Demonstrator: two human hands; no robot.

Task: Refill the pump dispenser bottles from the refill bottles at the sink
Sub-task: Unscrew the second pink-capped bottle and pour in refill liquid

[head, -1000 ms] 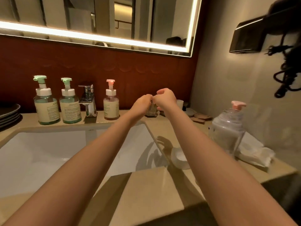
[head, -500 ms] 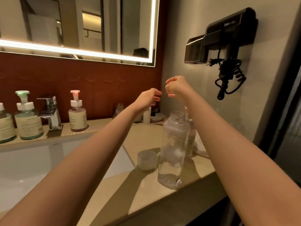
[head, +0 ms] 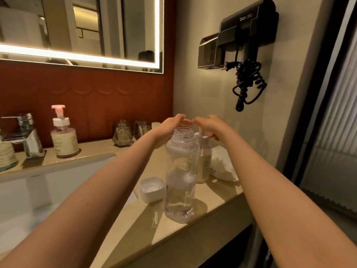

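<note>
A person's two hands come together over the far end of a bathroom counter (head: 195,235), just right of the sink (head: 58,186), in what looks like an early stage of topping up the soap pumps. The right hand (head: 211,127) curls down over the top of a pump dispenser (head: 203,163) standing near the side wall, hiding its pump head, with the white collar seated on the neck. The left hand (head: 170,128) reaches across beside it, fingertips close to the right hand's and just above the open mouth of a clear refill bottle (head: 180,176); blur makes it impossible to tell whether that hand holds anything. The refill bottle stands upright directly in front of the dispenser, and its white cap (head: 152,188) lies on the counter just to its left. So the refill is uncapped and ready, but the dispenser appears unopened and no pouring is under way. A pink-topped dispenser (head: 62,134) on the ledge behind the basin, beside the tap (head: 21,130), has its pump on too; whether it has been filled cannot be judged. Unscrewing, pouring and recapping all seem to remain
</note>
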